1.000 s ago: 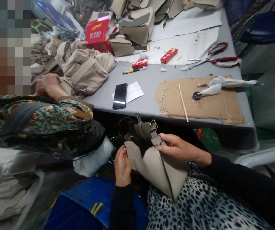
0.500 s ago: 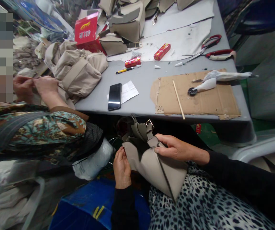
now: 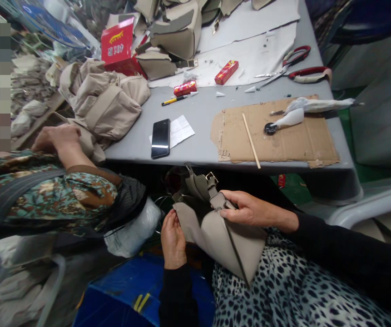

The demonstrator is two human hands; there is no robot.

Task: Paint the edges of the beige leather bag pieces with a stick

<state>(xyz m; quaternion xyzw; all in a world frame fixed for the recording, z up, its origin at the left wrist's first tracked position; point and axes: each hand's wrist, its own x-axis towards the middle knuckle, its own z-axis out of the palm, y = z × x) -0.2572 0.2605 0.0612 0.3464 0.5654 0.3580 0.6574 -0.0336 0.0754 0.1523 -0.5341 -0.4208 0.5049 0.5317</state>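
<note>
A beige bag (image 3: 231,243) with dark edges rests tilted on my lap, below the table's front edge. Its top gapes open, and a strap with a gold buckle (image 3: 211,178) rises at the back. My right hand (image 3: 249,209) grips the bag's upper right edge, thumb in front, beside a small strap tab. At the bag's left edge, my left hand (image 3: 174,240) pinches the rim with its fingertips, palm turned up.
On the grey table (image 3: 130,143) lie a phone (image 3: 160,138), cardboard (image 3: 236,141) with a wooden stick and glue bottle (image 3: 289,119), scissors (image 3: 297,66), small red boxes (image 3: 226,72) and more bags. A co-worker's arm (image 3: 69,145) is at left; a blue bin (image 3: 113,290) stands below.
The co-worker's hands have shifted and come together lower down. The table and its items sit slightly further left in view. My hands and the bag look nearly unchanged.
</note>
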